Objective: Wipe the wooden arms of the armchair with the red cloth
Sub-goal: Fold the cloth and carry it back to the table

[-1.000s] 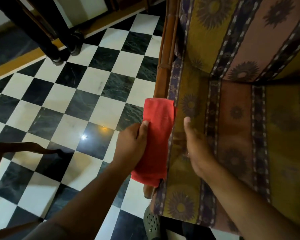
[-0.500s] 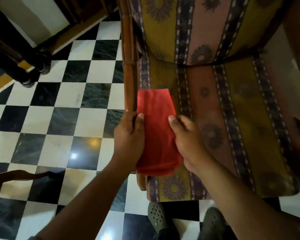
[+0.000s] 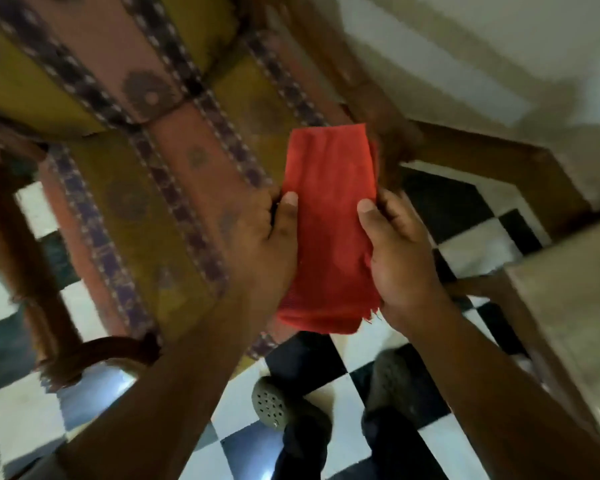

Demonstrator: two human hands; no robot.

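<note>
A folded red cloth [image 3: 329,223] hangs lengthwise between both hands, above the right front part of the armchair seat [image 3: 146,209]. My left hand [image 3: 267,244] pinches its left edge, thumb on top. My right hand [image 3: 399,251] grips its right edge the same way. The chair's right wooden arm [image 3: 368,98] runs from the top centre down behind the cloth, blurred. Its left wooden arm [image 3: 25,258] runs down the left side and ends in a curl near the floor. The cushions are striped yellow, pink and purple with round flower prints.
Black and white checkered floor tiles [image 3: 21,403] lie all round the chair. A pale wall with a brown wooden skirting [image 3: 492,157] stands to the right. My two feet in grey perforated clogs [image 3: 271,407] stand just in front of the seat.
The view has swung right, and the cloth has travelled from the chair's left arm across the seat toward the right arm. My right hand came onto the cloth; both hands now hold it.
</note>
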